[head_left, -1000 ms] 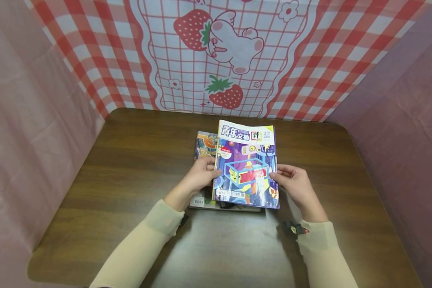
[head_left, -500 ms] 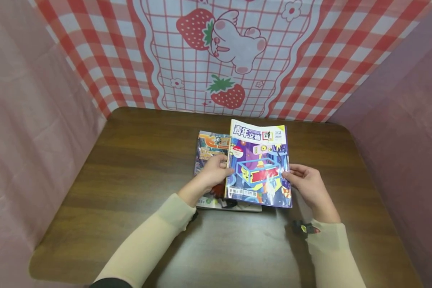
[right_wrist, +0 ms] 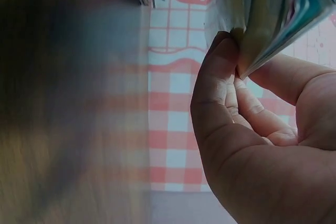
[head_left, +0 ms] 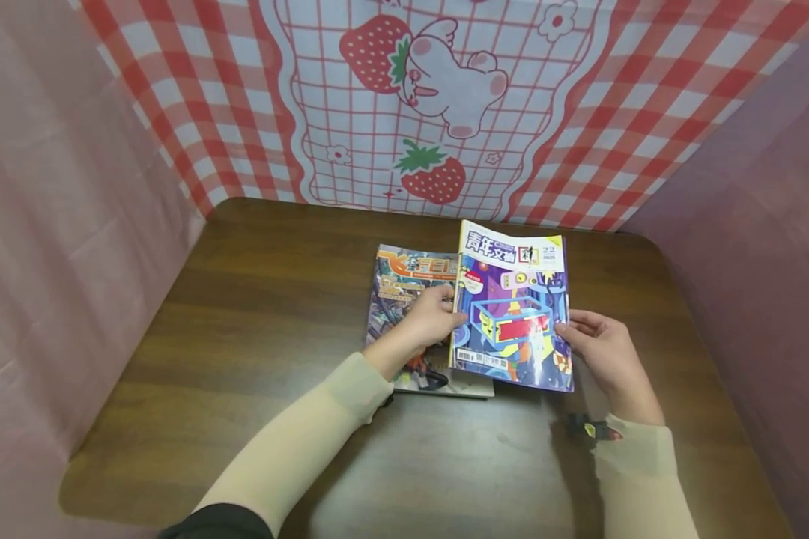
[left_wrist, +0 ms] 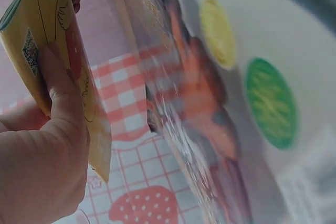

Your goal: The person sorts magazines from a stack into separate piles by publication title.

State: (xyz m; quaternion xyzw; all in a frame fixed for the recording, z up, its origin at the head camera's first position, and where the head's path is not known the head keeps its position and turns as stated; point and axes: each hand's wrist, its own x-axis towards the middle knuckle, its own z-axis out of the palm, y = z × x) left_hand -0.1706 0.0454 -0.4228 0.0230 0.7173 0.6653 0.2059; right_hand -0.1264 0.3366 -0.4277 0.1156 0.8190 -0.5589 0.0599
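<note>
Both hands hold a purple-and-blue magazine (head_left: 512,314) with a white title band, raised over the table. My left hand (head_left: 430,320) grips its left edge, thumb on the front cover and fingers behind. At the right edge my right hand (head_left: 603,348) pinches it between thumb and fingers; the right wrist view shows the page edges between them. In the left wrist view the yellowish back cover (left_wrist: 39,51) bears a QR code. A second magazine (head_left: 404,299) with an orange title lies on the table, partly covered by the left hand and the raised magazine.
The brown wooden table (head_left: 243,359) has rounded corners. Behind it hangs a red-and-white checked cloth (head_left: 202,90) with strawberries. Pale pink curtains (head_left: 61,262) close off the left side, and a similar curtain (head_left: 748,224) stands on the right.
Both hands have carried the purple-and-blue magazine to the right, uncovering more of the orange-titled magazine, which stays on the table. The grip at both edges looks the same.
</note>
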